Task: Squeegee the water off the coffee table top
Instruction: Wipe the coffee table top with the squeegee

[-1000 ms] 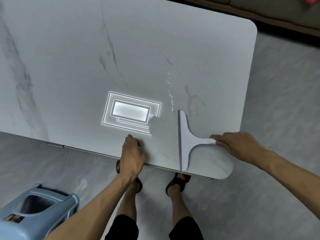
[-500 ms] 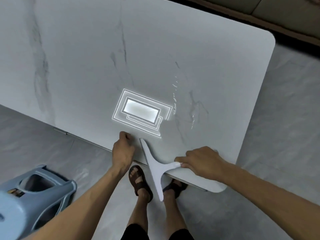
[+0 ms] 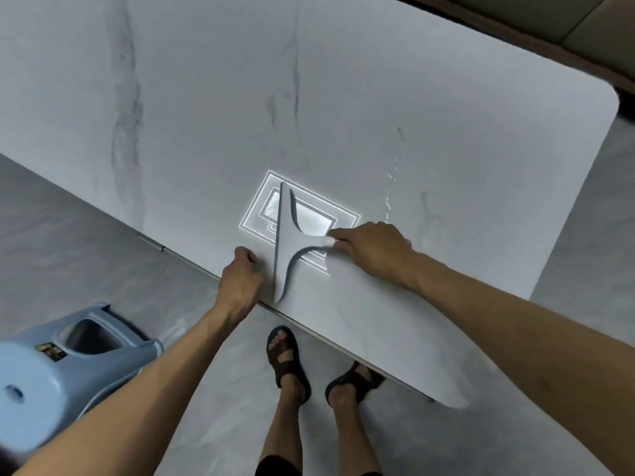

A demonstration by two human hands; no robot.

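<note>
A white T-shaped squeegee (image 3: 283, 247) lies flat on the white marble coffee table top (image 3: 343, 115), its blade running from the near edge out across a bright rectangular light reflection (image 3: 311, 218). My right hand (image 3: 372, 249) grips the squeegee's handle at its right end. My left hand (image 3: 240, 280) rests with curled fingers on the table's near edge, just left of the blade. A thin line of water drops (image 3: 390, 190) glistens on the top, right of the reflection.
A blue plastic stool (image 3: 79, 355) stands on the grey floor at lower left. My sandalled feet (image 3: 287, 359) are under the table's near edge. A sofa's base (image 3: 515, 25) runs along the far right behind the table.
The squeegee hung partly off the near edge half a second ago; it has come back onto the top, further in and to the left. My left hand has stayed at the edge.
</note>
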